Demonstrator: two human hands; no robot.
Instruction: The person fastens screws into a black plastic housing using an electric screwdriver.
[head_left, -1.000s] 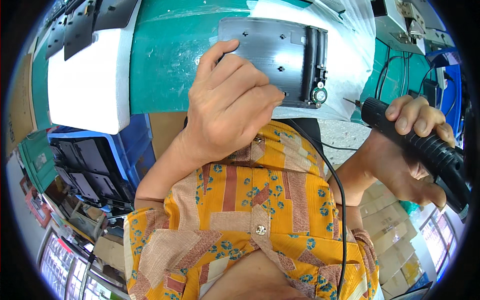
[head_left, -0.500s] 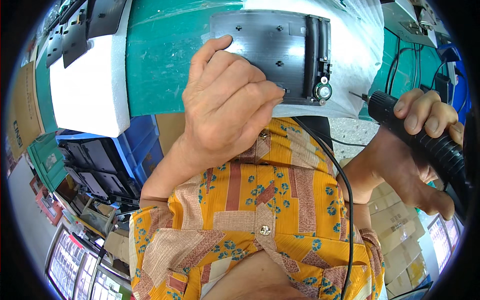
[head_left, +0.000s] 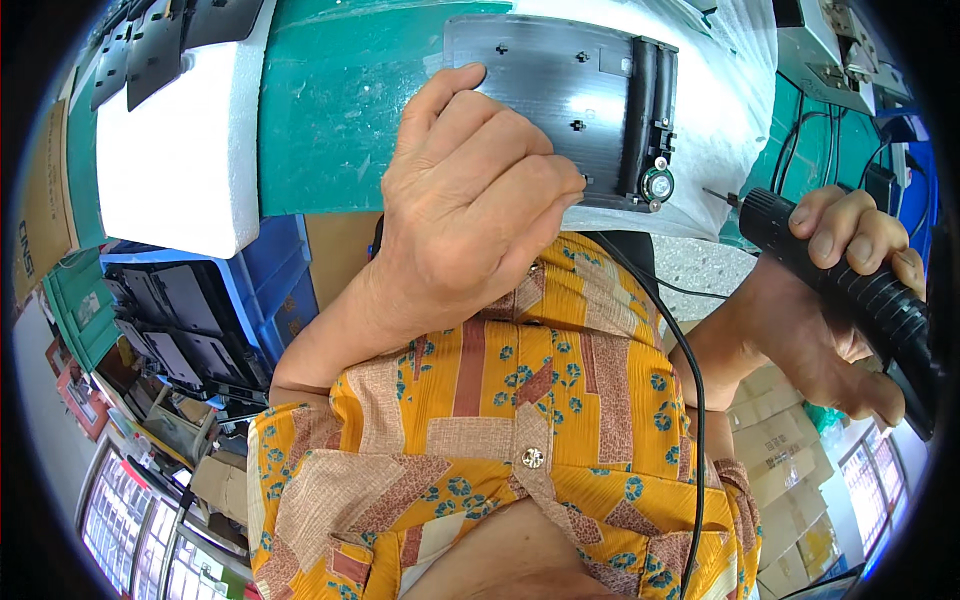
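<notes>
A black plastic panel [head_left: 545,100] lies on white sheeting over the green work surface, with several small cross-shaped posts on its face. At its lower right corner sits a small round part [head_left: 657,185] with a silvery centre and green rim, held between screw tabs. My left hand [head_left: 480,185] rests over the panel's left and near edge, thumb and forefinger pinched together beside a post; whatever is between the fingertips is hidden. To the right, my right hand [head_left: 850,290] wraps round a black electric screwdriver [head_left: 850,260], its thin bit pointing left toward the panel, apart from it.
A white foam block [head_left: 180,150] stands left, with more black panels [head_left: 150,45] at its far end. Below it, a blue crate [head_left: 285,270] holds black plastic parts. A black cable [head_left: 700,450] hangs across my front. A metal-cased device [head_left: 835,50] sits far right.
The panel and my left hand have shifted slightly right in the picture, and the view has turned a little. My left fingers keep their pinch. The screwdriver has hardly moved.
</notes>
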